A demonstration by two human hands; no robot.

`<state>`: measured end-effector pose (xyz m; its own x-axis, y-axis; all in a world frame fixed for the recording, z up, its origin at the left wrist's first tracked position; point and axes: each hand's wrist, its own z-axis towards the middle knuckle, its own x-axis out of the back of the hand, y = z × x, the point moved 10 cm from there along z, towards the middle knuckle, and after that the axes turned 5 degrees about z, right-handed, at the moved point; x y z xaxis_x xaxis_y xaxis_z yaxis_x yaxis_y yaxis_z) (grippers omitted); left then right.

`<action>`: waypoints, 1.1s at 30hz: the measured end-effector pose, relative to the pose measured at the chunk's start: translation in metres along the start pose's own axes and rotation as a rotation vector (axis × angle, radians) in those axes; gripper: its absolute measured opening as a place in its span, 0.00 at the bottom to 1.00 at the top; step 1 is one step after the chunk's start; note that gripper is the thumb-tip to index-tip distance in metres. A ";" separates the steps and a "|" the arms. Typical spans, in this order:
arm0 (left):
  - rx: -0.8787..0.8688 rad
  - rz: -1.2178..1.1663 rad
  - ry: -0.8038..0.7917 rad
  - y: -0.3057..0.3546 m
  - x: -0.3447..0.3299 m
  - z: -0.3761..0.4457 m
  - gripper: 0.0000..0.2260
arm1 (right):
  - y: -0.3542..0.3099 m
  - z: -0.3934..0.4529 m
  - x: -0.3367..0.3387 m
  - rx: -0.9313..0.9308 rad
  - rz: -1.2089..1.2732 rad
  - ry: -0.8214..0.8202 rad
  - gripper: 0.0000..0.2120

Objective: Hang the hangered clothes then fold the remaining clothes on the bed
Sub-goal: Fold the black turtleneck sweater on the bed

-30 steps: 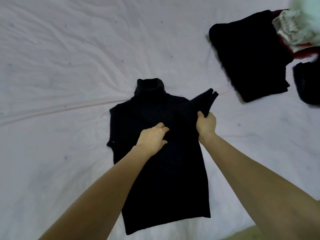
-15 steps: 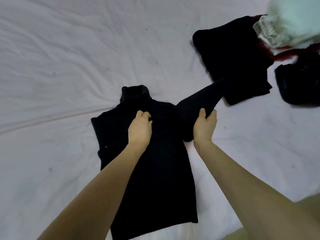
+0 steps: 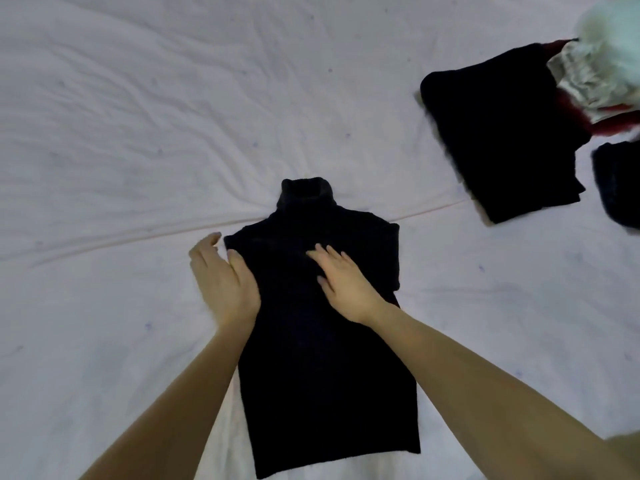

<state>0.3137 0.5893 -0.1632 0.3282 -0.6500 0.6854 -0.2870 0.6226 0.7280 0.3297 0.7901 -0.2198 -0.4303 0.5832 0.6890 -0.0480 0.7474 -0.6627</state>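
A black turtleneck sweater [image 3: 325, 368] lies flat on the white bed sheet [image 3: 138, 133], collar pointing away from me, both sleeves folded in so none stick out. My left hand [image 3: 225, 282] is at the sweater's left shoulder edge, fingers straight, thumb touching the fabric. My right hand [image 3: 343, 282] lies flat on the sweater's chest with fingers spread, pressing down.
A folded black garment [image 3: 498, 133] lies at the upper right of the bed. Beyond it sits a heap of white and dark red clothes [image 3: 595, 74], and another dark garment [image 3: 620, 185] is at the right edge. A seam line crosses the sheet.
My right hand let go of the right sleeve, which now lies folded over the body, and moved onto the chest. My left hand slid from the chest to the left shoulder edge.
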 end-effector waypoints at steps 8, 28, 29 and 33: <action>-0.804 0.772 -0.661 0.016 -0.098 -0.015 0.26 | 0.001 0.003 -0.020 0.240 -0.368 -0.176 0.26; -0.687 0.596 -0.644 0.014 -0.129 0.005 0.11 | 0.092 -0.029 0.017 -0.067 -0.647 -0.132 0.46; -0.681 0.604 -0.653 0.014 -0.130 0.005 0.11 | 0.092 -0.029 0.016 -0.060 -0.642 -0.179 0.47; -0.560 0.479 -0.665 0.015 -0.125 0.019 0.22 | 0.079 -0.019 0.027 -0.129 -0.252 -0.257 0.34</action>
<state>0.2517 0.6719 -0.2370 -0.3324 -0.2810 0.9003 0.2653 0.8882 0.3752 0.3317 0.8711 -0.2478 -0.6321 0.2899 0.7187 -0.0740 0.9006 -0.4283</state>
